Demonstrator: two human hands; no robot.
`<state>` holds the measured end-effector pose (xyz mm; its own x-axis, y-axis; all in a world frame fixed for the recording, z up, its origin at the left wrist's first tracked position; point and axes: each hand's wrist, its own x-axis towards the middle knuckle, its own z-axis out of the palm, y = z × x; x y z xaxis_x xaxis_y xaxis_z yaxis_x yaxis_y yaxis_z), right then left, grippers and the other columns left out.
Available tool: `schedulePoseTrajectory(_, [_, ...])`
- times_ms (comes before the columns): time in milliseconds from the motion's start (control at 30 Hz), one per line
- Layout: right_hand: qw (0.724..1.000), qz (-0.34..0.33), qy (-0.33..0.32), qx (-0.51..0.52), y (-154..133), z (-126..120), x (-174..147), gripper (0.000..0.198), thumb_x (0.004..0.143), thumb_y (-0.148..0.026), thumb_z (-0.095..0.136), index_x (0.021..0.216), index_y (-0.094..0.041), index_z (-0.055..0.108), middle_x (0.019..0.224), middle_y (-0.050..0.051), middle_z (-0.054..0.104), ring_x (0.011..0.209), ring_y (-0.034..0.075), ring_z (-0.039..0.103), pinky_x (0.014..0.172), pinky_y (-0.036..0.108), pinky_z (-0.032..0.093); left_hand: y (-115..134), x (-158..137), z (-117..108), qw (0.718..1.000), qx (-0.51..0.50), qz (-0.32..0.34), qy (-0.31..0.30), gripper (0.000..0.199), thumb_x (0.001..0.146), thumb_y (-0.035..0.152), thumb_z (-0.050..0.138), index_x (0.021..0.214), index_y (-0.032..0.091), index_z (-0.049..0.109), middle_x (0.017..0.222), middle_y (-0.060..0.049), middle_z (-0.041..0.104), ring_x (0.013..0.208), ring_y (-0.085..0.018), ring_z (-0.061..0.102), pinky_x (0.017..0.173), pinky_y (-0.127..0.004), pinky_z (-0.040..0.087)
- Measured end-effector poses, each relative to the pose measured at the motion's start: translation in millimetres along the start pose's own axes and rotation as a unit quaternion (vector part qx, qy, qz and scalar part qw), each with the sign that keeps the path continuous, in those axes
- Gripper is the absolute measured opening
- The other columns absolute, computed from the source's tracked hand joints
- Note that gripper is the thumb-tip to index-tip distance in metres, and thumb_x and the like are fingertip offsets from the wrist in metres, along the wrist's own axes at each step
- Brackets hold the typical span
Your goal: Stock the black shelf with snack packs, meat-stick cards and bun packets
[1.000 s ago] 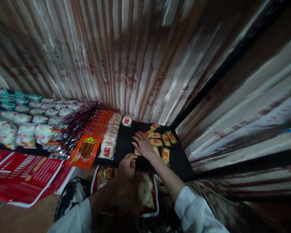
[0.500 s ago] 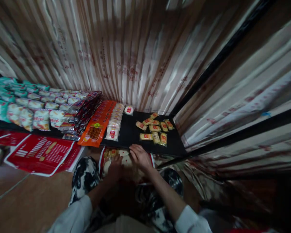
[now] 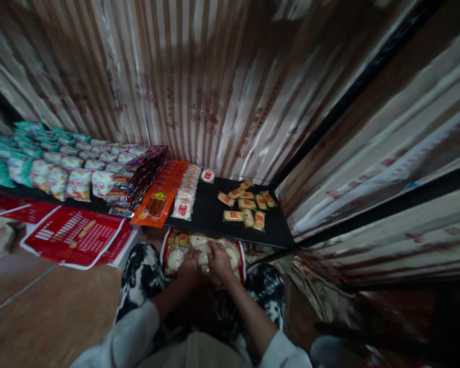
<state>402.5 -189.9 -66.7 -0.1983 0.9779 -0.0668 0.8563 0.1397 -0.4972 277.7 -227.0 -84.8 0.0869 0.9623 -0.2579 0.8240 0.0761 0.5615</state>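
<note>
Between my knees is a red-and-white-edged bag or box [image 3: 244,260] full of wrapped food. White round wrapped cakes [image 3: 175,259] fill most of it, with several yellow wrapped cakes [image 3: 182,239] at its far left. My left hand [image 3: 189,267] is closed, its bent fingers at a white wrapped cake near the middle. Beside it my right hand [image 3: 219,261] lies over the white cakes with its fingers stretched out and slightly apart. The undersides of both hands are hidden.
A black shelf [image 3: 203,220] runs along the front, bearing loose yellow wrapped cakes [image 3: 247,203], a row of white packets [image 3: 184,194], an orange packet [image 3: 161,194] and bagged snacks [image 3: 78,181]. Red printed bags [image 3: 76,235] hang at left. Dark bars [image 3: 329,128] cross at right.
My right hand has come down from the shelf's front edge onto the white cakes. My left hand has shifted slightly right among them. The whole view has turned a little left.
</note>
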Motion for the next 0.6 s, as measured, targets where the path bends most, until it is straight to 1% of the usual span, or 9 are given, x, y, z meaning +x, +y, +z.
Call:
schedulePoseTrajectory(133, [0.995, 0.014, 0.040, 0.091, -0.9, 2.8, 7.0, 0.035, 0.077, -0.014, 0.046, 0.106, -0.015, 0.066, 0.102, 0.011, 0.066, 0.094, 0.020, 0.062, 0.088, 0.030, 0.047, -3.0, 1.9, 2.4, 0.999, -0.015, 0.015, 0.030, 0.055, 0.075, 0.017, 0.043, 0.128, 0.006, 0.046, 0.131, -0.015, 0.051, 0.123, -0.025, 0.044, 0.107, -0.033, 0.031])
schedulePoseTrajectory(233, [0.987, 0.034, 0.050, 0.151, -4.1, 1.2, 12.3, 0.032, 0.075, -0.018, 0.048, 0.100, -0.019, 0.068, 0.094, 0.007, 0.068, 0.089, 0.020, 0.063, 0.083, 0.032, 0.050, -3.6, 3.6, 2.6, 0.997, -0.029, 0.020, 0.063, 0.050, 0.077, 0.017, 0.040, 0.127, 0.011, 0.049, 0.127, -0.014, 0.054, 0.119, -0.023, 0.047, 0.105, -0.033, 0.034])
schedulePoseTrajectory(300, [0.980, 0.043, 0.052, 0.189, -6.3, -1.8, 15.3, 0.029, 0.077, -0.024, 0.049, 0.098, -0.020, 0.069, 0.089, 0.006, 0.069, 0.085, 0.021, 0.064, 0.078, 0.033, 0.051, -4.0, 4.6, -0.4, 0.995, -0.050, 0.022, 0.078, 0.046, 0.078, 0.016, 0.038, 0.122, 0.013, 0.052, 0.122, -0.013, 0.058, 0.115, -0.022, 0.051, 0.102, -0.034, 0.037])
schedulePoseTrajectory(367, [0.972, 0.044, 0.058, 0.223, -7.2, -5.7, 17.7, 0.028, 0.081, -0.032, 0.048, 0.096, -0.020, 0.069, 0.089, 0.006, 0.070, 0.084, 0.021, 0.064, 0.076, 0.033, 0.052, -5.5, 5.4, -6.0, 0.992, -0.083, 0.021, 0.090, 0.042, 0.081, 0.017, 0.035, 0.117, 0.014, 0.056, 0.116, -0.012, 0.061, 0.109, -0.022, 0.054, 0.099, -0.035, 0.039])
schedulePoseTrajectory(433, [0.965, 0.039, 0.072, 0.249, -6.5, -10.1, 19.4, 0.032, 0.083, -0.038, 0.046, 0.097, -0.020, 0.068, 0.095, 0.008, 0.069, 0.087, 0.021, 0.064, 0.077, 0.033, 0.052, -8.5, 6.2, -13.4, 0.986, -0.129, 0.017, 0.100, 0.039, 0.084, 0.022, 0.033, 0.115, 0.015, 0.057, 0.112, -0.012, 0.064, 0.105, -0.021, 0.057, 0.096, -0.035, 0.042])
schedulePoseTrajectory(500, [0.962, 0.033, 0.088, 0.256, -4.5, -14.7, 20.8, 0.033, 0.083, -0.038, 0.046, 0.098, -0.018, 0.067, 0.098, 0.009, 0.068, 0.089, 0.021, 0.063, 0.081, 0.033, 0.051, -11.7, 7.5, -22.0, 0.979, -0.175, 0.011, 0.104, 0.038, 0.085, 0.027, 0.034, 0.112, 0.016, 0.059, 0.107, -0.011, 0.066, 0.100, -0.021, 0.059, 0.092, -0.034, 0.044])
schedulePoseTrajectory(600, [0.962, 0.038, 0.101, 0.252, -1.4, -20.7, 23.0, 0.034, 0.078, -0.037, 0.051, 0.099, -0.015, 0.066, 0.095, 0.010, 0.068, 0.087, 0.021, 0.063, 0.082, 0.034, 0.050, -14.1, 11.5, -34.2, 0.965, -0.242, -0.010, 0.102, 0.034, 0.081, 0.031, 0.040, 0.104, 0.017, 0.062, 0.097, -0.009, 0.068, 0.091, -0.021, 0.061, 0.085, -0.034, 0.046])
